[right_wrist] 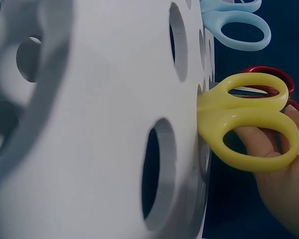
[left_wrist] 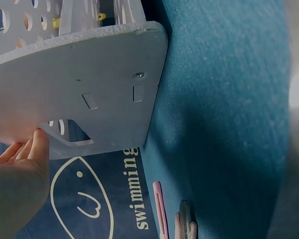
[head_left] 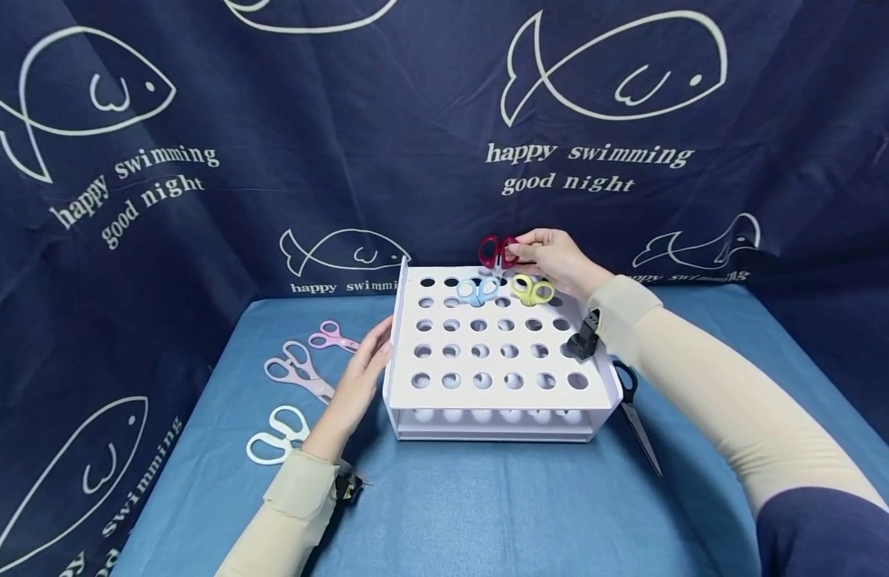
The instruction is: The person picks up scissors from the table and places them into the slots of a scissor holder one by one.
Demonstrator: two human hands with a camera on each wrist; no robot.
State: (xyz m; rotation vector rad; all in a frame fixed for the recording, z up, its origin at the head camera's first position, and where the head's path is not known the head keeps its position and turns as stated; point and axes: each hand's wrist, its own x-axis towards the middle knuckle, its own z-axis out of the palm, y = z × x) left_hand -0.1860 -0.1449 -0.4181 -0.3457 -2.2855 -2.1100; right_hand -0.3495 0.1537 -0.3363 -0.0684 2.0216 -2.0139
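A white perforated rack (head_left: 487,397) stands before me, its sloping top covered in rows of round holes. My right hand (head_left: 555,260) pinches the handle of the red scissors (head_left: 499,258) over the back row, blades pointing down. Just in front, light blue scissors (head_left: 477,293) and yellow scissors (head_left: 533,293) stand in holes with handles up. In the right wrist view, the yellow scissors (right_wrist: 214,112) partly cover that hand. Against the rack's left side panel (left_wrist: 109,99) rests my left hand (head_left: 359,385), fingertips at the panel's edge in the left wrist view.
Left of the rack lie pink scissors (head_left: 336,338), lilac scissors (head_left: 300,371) and white scissors (head_left: 285,441) on the blue cloth (head_left: 487,505). Black-handled scissors (head_left: 640,429) lie along the rack's right side. A dark fish-print curtain (head_left: 444,160) hangs close behind the rack.
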